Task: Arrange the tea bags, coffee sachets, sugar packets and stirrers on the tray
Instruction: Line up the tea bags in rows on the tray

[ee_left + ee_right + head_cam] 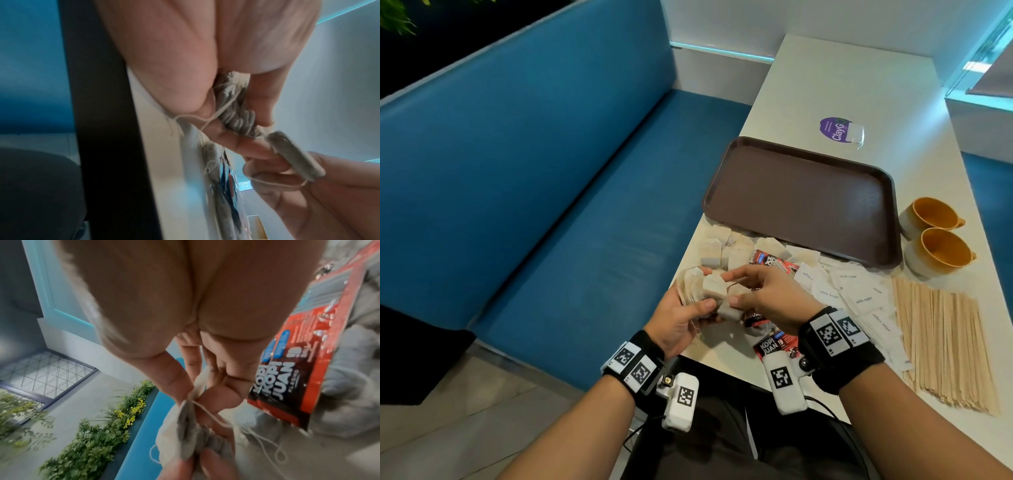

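Left hand (pixel 681 320) curled round a stack of tea bags (pixel 700 291), thumb pressed on its near face; right hand (pixel 767 296) pinching one more tea bag (pixel 296 153) against that stack, fingers bent over the top. Held above the near left corner of the white table (pixel 835 78). Pale beige paper pouches, soft and crumpled, thin white strings (pixel 205 120) trailing loose under the fingers. Stack packed face to face, edges seen end-on in the left wrist view, the single bag's long axis slanting away from the bundle. More tea bags (pixel 722 251) scattered flat on the table just before the near edge of the brown tray (pixel 801 195), which lies with its long side across the table. Red and black coffee sachets (pixel 774 262) among them and under the right wrist, print reading KOPI JUAN. White sugar packets (pixel 859 294) spread flat to the right of the hands, some overlapping. Wooden stirrers (pixel 945 342) laid side by side in a fan at the right edge, long axes running toward and away from the person. Two orange-lined cups (pixel 935 236) beside the tray's right end, tipped on their sides as far as can be told.
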A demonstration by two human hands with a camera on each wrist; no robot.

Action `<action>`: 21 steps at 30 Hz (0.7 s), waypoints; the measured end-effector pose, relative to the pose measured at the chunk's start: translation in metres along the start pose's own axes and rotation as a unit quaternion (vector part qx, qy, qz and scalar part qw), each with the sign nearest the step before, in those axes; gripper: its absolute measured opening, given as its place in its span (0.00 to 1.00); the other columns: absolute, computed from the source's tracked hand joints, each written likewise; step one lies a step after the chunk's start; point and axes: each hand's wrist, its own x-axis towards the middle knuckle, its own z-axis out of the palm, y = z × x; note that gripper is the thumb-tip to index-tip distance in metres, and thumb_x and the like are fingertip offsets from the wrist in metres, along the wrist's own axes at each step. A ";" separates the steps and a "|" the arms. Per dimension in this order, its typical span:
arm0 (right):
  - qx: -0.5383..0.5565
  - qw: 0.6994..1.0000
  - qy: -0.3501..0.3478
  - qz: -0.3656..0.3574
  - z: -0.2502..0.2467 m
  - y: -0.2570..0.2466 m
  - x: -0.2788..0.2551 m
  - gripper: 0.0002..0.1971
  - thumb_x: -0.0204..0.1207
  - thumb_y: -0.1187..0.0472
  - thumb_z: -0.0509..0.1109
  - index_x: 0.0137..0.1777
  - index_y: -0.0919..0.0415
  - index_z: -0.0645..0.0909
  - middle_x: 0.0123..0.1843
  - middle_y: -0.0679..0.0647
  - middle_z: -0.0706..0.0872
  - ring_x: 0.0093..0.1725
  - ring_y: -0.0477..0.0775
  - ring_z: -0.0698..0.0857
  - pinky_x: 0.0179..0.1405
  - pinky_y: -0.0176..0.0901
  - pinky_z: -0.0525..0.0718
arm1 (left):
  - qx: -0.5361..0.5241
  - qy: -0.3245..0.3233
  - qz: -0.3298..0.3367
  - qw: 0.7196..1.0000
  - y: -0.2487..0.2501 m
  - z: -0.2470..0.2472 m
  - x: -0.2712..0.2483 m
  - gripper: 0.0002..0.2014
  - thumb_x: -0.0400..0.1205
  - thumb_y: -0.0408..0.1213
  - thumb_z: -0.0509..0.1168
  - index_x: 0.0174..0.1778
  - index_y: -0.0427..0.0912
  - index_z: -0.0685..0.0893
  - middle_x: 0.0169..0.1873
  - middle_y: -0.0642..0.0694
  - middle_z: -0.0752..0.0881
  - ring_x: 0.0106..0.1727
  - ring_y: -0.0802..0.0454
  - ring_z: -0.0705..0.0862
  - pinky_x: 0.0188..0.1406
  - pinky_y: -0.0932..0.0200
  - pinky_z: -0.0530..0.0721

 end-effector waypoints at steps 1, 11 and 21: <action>0.007 1.000 0.000 -0.006 0.000 -0.001 0.000 0.17 0.74 0.77 0.76 0.59 0.58 0.88 0.51 0.62 0.93 0.48 0.58 0.91 0.55 0.59 0.89 | 0.002 -0.001 -0.001 1.000 0.000 0.001 0.000 0.25 0.74 0.19 0.69 0.66 0.41 0.78 0.53 0.37 0.87 0.53 0.42 0.87 0.48 0.49 0.91; -0.076 0.993 0.060 -0.070 0.003 -0.011 -0.005 0.12 0.76 0.69 0.79 0.57 0.55 0.90 0.47 0.50 0.94 0.47 0.50 0.92 0.54 0.46 0.91 | 0.024 -0.011 -0.024 0.999 0.004 0.008 -0.003 0.24 0.77 0.27 0.73 0.69 0.34 0.77 0.52 0.35 0.87 0.43 0.44 0.87 0.36 0.53 0.89; -0.024 0.996 -0.058 -0.065 -0.007 -0.031 -0.017 0.10 0.74 0.74 0.79 0.52 0.62 0.91 0.45 0.55 0.94 0.45 0.54 0.90 0.50 0.50 0.90 | -0.022 0.072 -0.096 0.993 0.008 0.005 0.001 0.35 0.83 0.64 0.54 0.73 0.37 0.79 0.60 0.33 0.88 0.52 0.40 0.90 0.44 0.47 0.91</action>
